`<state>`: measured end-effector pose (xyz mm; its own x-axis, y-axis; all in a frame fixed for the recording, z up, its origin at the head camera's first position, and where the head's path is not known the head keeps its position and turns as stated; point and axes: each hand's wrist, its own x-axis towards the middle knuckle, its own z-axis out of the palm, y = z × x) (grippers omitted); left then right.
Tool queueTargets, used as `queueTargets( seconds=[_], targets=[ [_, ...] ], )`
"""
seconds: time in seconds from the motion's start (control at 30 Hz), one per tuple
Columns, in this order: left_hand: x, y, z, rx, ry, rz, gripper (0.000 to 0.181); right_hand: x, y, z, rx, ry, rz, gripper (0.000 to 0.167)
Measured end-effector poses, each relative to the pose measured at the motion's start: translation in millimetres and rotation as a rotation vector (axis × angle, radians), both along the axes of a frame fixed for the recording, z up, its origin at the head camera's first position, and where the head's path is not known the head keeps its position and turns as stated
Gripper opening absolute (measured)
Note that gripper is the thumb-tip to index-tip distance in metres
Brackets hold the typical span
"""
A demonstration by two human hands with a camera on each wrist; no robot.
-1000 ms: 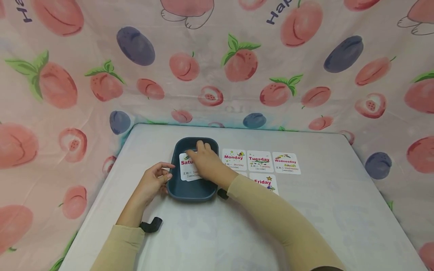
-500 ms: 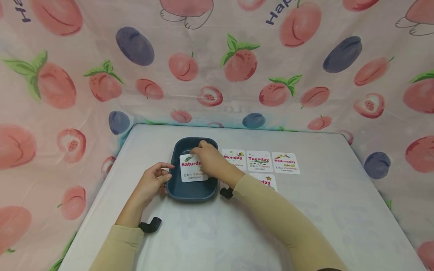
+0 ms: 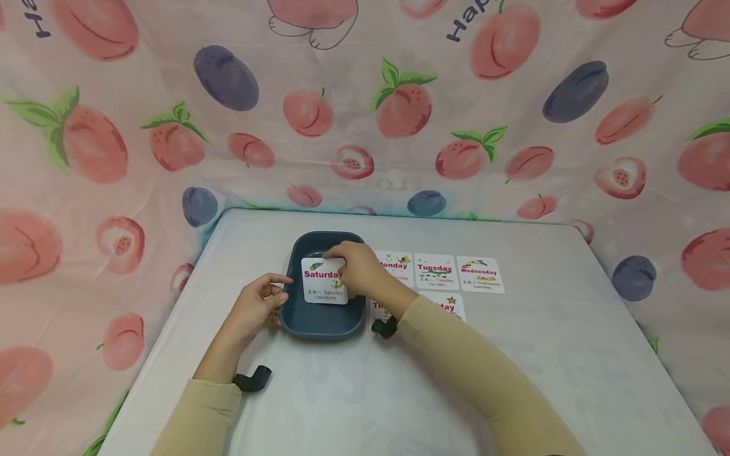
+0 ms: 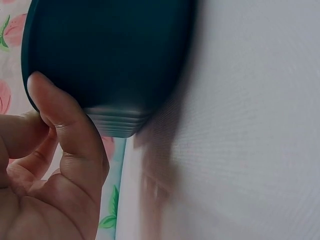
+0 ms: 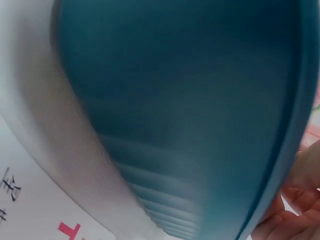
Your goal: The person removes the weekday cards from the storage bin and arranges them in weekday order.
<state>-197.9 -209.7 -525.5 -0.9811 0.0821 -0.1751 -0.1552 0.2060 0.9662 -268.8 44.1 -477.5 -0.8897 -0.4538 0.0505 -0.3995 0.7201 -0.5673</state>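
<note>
A dark blue tray (image 3: 323,329) stands on the white table. At its left rim my left hand (image 3: 258,308) pinches the edge, with the thumb and a finger showing close up in the left wrist view. Over the tray, my right hand (image 3: 364,269) holds the upper right edge of a white card printed "Saturday" (image 3: 322,282). The hand covers that card's right side. In the right wrist view the tray's outer wall (image 5: 175,125) hides most of the right hand, leaving curled fingers (image 5: 285,222) in sight.
Right of the tray lie day cards: "Monday" (image 3: 397,265), "Tuesday" (image 3: 435,272) and "Wednesday" (image 3: 480,275) in a back row. In front are a partly covered "Th..." card (image 3: 377,308) and a card ending "day" (image 3: 453,306). A fruit-patterned cloth (image 3: 353,126) hangs behind.
My right hand has drawn back to the right, so more of the Saturday card shows, squared up and slightly raised. My left hand stays at the tray's rim.
</note>
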Motion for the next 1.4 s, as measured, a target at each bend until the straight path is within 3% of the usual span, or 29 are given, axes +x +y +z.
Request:
queueTargets(
  seconds=[0.17, 0.33, 0.73, 1.4],
  targets=[
    [-0.4, 0.4, -0.3, -0.006, 0.000, 0.003, 0.036, 4.3, 4.0, 6.0, -0.094, -0.088, -0.061, 0.047],
    [-0.3, 0.2, 0.3, -0.008, -0.001, 0.006, 0.036, 6.6, 10.1, 9.3, -0.125, -0.128, -0.096, 0.047],
    [-1.1, 0.1, -0.9, -0.018, 0.011, 0.012, 0.037, 7.7, 27.4, 18.5, -0.248, -0.138, -0.141, 0.046],
    [-1.3, 1.1, -0.9, -0.006, 0.006, 0.009, 0.037, 2.4, 77.6, 28.2, -0.291, -0.112, -0.209, 0.046]
  ],
)
